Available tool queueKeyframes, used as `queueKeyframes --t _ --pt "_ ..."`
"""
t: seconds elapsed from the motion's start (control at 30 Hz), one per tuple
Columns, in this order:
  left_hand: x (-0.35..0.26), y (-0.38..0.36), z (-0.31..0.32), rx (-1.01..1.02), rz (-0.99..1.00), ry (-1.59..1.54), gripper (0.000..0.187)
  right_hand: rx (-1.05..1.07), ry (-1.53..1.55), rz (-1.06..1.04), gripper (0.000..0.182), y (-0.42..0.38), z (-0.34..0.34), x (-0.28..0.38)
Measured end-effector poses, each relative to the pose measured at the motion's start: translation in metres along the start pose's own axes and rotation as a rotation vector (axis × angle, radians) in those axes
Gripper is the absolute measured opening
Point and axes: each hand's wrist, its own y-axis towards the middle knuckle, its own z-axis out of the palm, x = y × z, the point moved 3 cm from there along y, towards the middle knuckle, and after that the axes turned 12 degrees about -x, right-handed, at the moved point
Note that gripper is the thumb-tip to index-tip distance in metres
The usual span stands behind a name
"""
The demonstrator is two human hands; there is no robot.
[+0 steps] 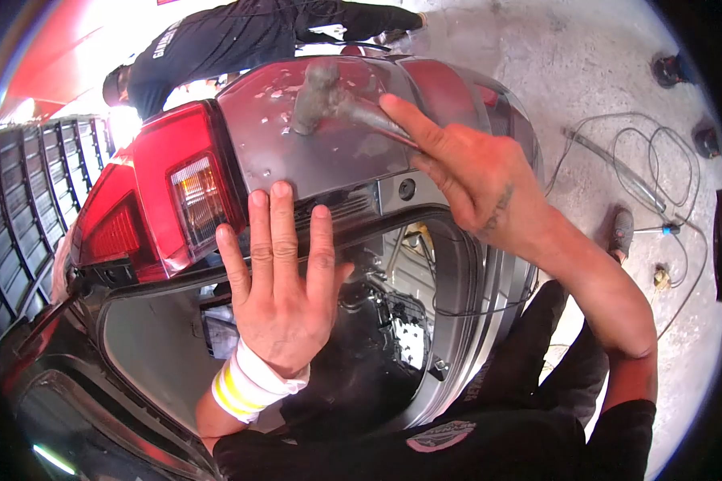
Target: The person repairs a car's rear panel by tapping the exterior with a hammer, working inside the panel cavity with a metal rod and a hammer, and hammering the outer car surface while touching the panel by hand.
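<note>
My right hand is wrapped round the handle of a hammer, its index finger stretched along the shaft. The worn metal head is over the grey car panel, which has chipped, scuffed spots; whether it touches the panel is unclear. Spread flat, my left hand has its fingertips at the panel's lower edge, right of the red tail light. Nothing is held in it. A white band with yellow stripes is round the left wrist.
Below the panel is the car's opening with a dark rubber seal. Another person in dark clothing leans beyond the car. Cables and a long tube lie on the concrete floor at the right, near other people's shoes.
</note>
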Motion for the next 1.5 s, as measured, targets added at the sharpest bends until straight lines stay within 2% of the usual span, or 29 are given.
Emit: queueKeyframes --t 0.13,0.2,0.3,0.4,0.5,0.7,0.8,0.9,1.0,1.1,1.17,1.23,1.3,1.4,1.5 --pt "0.003 0.006 -0.004 -0.008 0.013 -0.025 0.064 -0.15 0.001 -0.004 0.063 0.002 -0.006 -0.006" --pt "0.005 0.008 -0.006 0.008 0.023 -0.023 0.064 -0.276 0.122 0.024 0.063 -0.004 -0.003 -0.005" --pt "0.004 0.011 -0.005 0.017 0.034 0.01 0.063 -0.01 0.043 0.12 0.062 -0.014 0.002 -0.009" --pt "0.003 0.011 -0.002 0.001 0.019 0.008 0.064 -0.176 0.056 0.059 0.061 -0.01 -0.001 -0.009" --pt "0.003 0.01 -0.002 0.023 0.024 0.019 0.066 -0.087 0.023 0.086 0.061 -0.023 0.014 -0.003" --pt "0.002 0.009 0.003 -0.003 0.006 0.028 0.069 -0.261 0.095 0.178 0.06 -0.015 0.006 -0.012" --pt "0.001 0.01 0.003 -0.002 0.005 0.042 0.07 -0.009 0.033 0.184 0.06 -0.016 0.005 -0.008" --pt "-0.001 0.011 0.003 0.01 -0.009 0.044 0.071 -0.207 0.049 0.09 0.06 -0.008 0.001 -0.013" --pt "0.001 0.009 0.004 -0.001 0.003 0.045 0.071 -0.157 0.047 0.09 0.06 -0.012 0.011 -0.016" --pt "-0.001 0.01 0.004 0.002 0.0 0.056 0.071 0.022 0.029 0.261 0.06 -0.009 -0.003 -0.009" --pt "-0.002 0.01 0.005 -0.009 -0.001 0.06 0.07 -0.229 0.111 0.149 0.06 -0.008 -0.002 -0.009" --pt "-0.001 0.009 0.006 -0.008 -0.002 0.064 0.07 -0.279 0.129 0.105 0.06 -0.012 0.007 -0.011" --pt "-0.001 0.009 0.006 -0.001 0.002 0.067 0.069 -0.137 0.078 0.132 0.06 -0.019 0.017 -0.014" --pt "-0.002 0.011 0.005 -0.005 -0.008 0.063 0.069 -0.116 0.107 0.211 0.06 -0.013 0.001 -0.01" --pt "-0.003 0.011 0.006 -0.003 -0.01 0.069 0.069 -0.316 0.185 0.135 0.061 -0.015 0.007 -0.015"
